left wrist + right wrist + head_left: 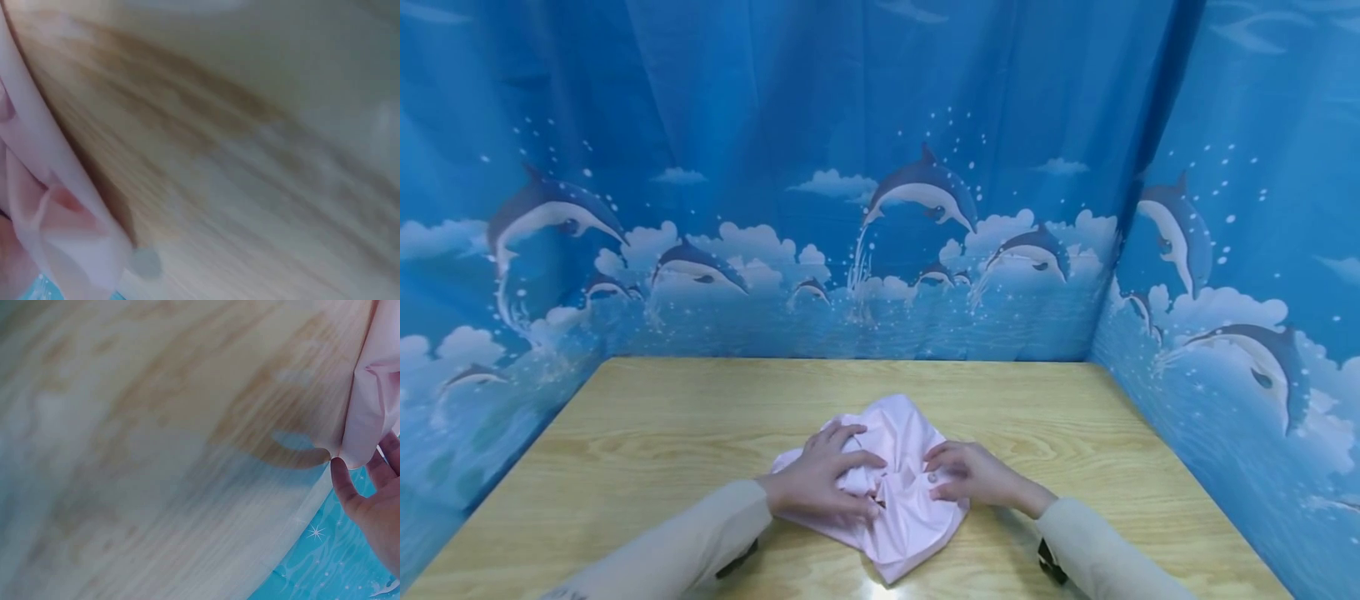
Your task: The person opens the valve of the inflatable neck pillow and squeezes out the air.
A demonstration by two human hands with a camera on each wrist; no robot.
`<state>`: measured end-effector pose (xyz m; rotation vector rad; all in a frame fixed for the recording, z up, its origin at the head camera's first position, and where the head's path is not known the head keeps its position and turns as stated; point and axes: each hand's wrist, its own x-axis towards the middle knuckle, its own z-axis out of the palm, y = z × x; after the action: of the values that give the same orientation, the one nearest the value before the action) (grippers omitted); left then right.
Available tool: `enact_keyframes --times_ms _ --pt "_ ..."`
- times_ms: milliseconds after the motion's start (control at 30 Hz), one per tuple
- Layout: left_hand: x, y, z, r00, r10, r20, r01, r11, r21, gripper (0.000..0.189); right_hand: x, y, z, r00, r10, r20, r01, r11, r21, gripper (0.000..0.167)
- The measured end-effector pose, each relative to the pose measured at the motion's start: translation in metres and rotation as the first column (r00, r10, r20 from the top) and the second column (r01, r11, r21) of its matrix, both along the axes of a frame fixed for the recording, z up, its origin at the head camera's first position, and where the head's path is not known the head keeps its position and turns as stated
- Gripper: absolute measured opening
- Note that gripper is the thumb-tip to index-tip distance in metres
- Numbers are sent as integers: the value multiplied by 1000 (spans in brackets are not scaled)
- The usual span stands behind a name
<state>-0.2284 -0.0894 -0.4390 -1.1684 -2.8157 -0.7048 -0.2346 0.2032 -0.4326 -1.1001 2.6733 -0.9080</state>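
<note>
Cloth (pixel 904 510), pale pink and crumpled, lies on the table (pixel 715 433), nearer its close side than its far edge, with both hands on it. The left hand (pixel 823 481) rests over the cloth's left part, fingers spread and loosely bent, gripping nothing that shows. The right hand (pixel 976 475) touches the cloth's right side, fingers curved and thumb set apart; whether they pinch a fold, I cannot tell. Left sleeve (pixel 700 533) and right sleeve (pixel 1105 542) slant in from either side on the cloth's near side, each with something dark under the wrist. The hands are what cover the cloth, the left hiding more of it than the right.

Table surface stretches left, right and beyond the cloth, giving room on those three sides. Past the far edge, well apart from the cloth, hangs a curtain (pixel 760 125); it also runs along the side edges to the cloth's left and right.

The cloth looks thin and smooth, its soft folds gathering between the hands, with one blunt corner pointing away and another toward the near side. A small round button (pixel 932 477) shows on it by the right fingertips. The table has yellowish wood grain; the curtain is blue, printed with dolphins (pixel 925 187) and clouds (pixel 752 250).
</note>
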Motion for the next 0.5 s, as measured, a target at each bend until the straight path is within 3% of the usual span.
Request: enact_keyframes --times_ms 267,500 --pt "8 14 5 992 110 69 -110 994 4 59 0 0 2 1000 -16 -7 17 1000 19 31" --pt "15 25 15 976 194 96 -188 980 -65 67 1 -1 2 1000 -2 -29 2 1000 12 31"
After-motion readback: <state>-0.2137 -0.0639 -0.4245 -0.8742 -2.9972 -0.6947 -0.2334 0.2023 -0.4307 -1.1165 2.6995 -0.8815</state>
